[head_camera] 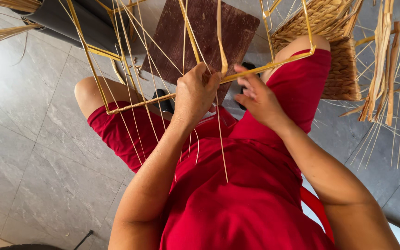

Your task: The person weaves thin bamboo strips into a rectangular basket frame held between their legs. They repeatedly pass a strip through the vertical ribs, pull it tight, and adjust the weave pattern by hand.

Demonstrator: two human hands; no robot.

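Grey floor tiles lie below. Left hand clenches its grip on the yellow wire frame rod and pale straw strand; right hand, beside it, fingers loose, holds nothing visible. Keeping strands taut seems wise.

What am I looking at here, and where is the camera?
There is no machine: the camera sits on a person's head and looks straight down, so you see their own arms, red clothes and knees. The person sits on a red seat above a grey tiled floor.

Across the knees lies a yellow wire frame. The left hand closes on its front bar, with a pale straw strip rising by its fingers. The right hand is at the same bar, fingers spread; whether it pinches anything is unclear. Thin straw strands hang from the frame.

On the floor: a brown board, a woven basket and loose straw at the right.
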